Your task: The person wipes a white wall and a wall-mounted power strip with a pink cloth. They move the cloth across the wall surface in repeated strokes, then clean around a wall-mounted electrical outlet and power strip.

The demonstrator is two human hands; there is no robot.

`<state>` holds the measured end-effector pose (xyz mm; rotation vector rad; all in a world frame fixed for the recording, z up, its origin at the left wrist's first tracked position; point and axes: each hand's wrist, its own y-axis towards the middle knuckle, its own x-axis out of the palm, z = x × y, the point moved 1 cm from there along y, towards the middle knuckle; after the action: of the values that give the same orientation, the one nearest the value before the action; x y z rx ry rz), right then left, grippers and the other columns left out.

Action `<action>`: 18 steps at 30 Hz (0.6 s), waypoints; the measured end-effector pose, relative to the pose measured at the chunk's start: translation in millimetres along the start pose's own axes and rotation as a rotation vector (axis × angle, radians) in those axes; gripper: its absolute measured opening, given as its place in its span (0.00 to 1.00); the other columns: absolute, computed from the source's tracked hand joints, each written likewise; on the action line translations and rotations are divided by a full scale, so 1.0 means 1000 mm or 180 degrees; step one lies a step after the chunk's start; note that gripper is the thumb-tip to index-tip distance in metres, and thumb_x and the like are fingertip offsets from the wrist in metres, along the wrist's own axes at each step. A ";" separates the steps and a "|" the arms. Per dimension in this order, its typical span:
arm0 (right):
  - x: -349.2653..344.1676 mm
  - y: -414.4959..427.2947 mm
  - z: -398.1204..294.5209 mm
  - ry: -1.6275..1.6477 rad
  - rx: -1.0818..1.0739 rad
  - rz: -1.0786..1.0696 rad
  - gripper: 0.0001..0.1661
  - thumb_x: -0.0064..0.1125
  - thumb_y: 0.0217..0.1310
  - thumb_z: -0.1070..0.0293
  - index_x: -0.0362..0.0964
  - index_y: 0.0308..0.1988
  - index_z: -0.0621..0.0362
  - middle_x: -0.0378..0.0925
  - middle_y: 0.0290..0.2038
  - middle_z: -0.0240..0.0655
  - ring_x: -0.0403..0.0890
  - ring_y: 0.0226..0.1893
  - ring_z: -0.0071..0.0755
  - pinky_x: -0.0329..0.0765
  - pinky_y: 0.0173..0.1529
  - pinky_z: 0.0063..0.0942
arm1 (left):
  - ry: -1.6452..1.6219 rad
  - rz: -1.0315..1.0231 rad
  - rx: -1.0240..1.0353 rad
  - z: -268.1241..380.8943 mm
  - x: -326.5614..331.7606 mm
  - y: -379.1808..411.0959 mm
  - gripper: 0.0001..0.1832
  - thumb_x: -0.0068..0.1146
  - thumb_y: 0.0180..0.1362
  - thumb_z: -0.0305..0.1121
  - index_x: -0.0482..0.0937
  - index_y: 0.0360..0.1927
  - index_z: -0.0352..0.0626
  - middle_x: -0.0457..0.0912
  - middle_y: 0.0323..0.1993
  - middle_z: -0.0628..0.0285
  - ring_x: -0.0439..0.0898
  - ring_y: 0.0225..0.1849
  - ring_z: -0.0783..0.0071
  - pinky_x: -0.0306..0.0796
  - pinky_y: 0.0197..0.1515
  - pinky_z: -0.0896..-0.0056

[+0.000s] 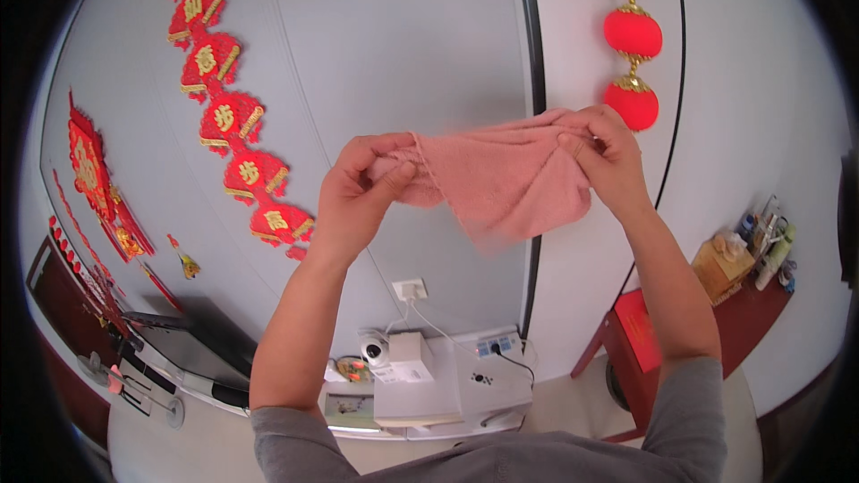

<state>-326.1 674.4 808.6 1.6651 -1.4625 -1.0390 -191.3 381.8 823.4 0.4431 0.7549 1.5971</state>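
A pink cloth [496, 181], soft like a towel, is stretched between both hands at about chest height or above, in front of a grey wall panel. My left hand [366, 191] pinches its bunched left end between thumb and fingers. At the other end, my right hand [604, 161] grips the upper right corner, thumb on the near side. Folds run across the right part, and a lower corner hangs down, slightly blurred. The cloth touches nothing but the two hands as far as I can see.
Below stands a white cabinet [416, 409] with a white camera [374, 351], a white box [411, 357] and a power strip [500, 347]. A television [194, 349] is at lower left, a dark red table [751, 322] at right. Red lanterns [633, 33] hang on the wall.
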 end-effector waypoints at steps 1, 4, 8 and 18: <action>0.006 0.007 0.001 -0.0280 -0.0226 -0.0161 0.07 0.65 0.60 0.77 0.82 0.40 0.59 0.77 0.40 0.33 0.78 0.39 0.33 0.76 0.43 0.28 | 0.0709 0.0026 0.0329 -0.002 -0.007 0.005 0.17 0.61 0.64 0.19 0.80 0.57 0.41 0.82 0.47 0.64 0.83 0.48 0.73 0.80 0.49 0.70; 0.033 0.021 0.020 -0.1190 -0.1005 -0.0546 0.14 0.60 0.55 0.81 0.83 0.42 0.57 0.78 0.42 0.39 0.79 0.43 0.48 0.79 0.47 0.38 | 0.2367 0.0219 0.0969 -0.006 -0.017 0.021 0.18 0.59 0.55 0.15 0.84 0.48 0.46 0.78 0.43 0.61 0.82 0.44 0.61 0.79 0.46 0.64; 0.071 0.074 0.034 -0.2201 -0.1491 -0.0493 0.14 0.58 0.57 0.76 0.81 0.44 0.55 0.78 0.44 0.38 0.79 0.47 0.49 0.79 0.48 0.40 | 0.4297 0.0414 0.2159 -0.011 -0.041 0.075 0.16 0.60 0.50 0.19 0.83 0.43 0.46 0.79 0.44 0.60 0.80 0.45 0.57 0.75 0.47 0.58; 0.150 0.292 0.052 -0.2931 -0.1720 0.0394 0.34 0.55 0.64 0.52 0.68 0.67 0.48 0.54 0.74 0.51 0.51 0.74 0.61 0.48 0.73 0.62 | 0.4945 0.1760 0.1860 0.006 -0.025 0.276 0.23 0.51 0.69 0.44 0.79 0.62 0.44 0.75 0.62 0.44 0.71 0.66 0.47 0.69 0.60 0.47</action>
<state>-496.2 486.2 1024.0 0.6968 -1.5563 -2.0539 -383.0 349.3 1021.5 -0.3636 2.4582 2.0727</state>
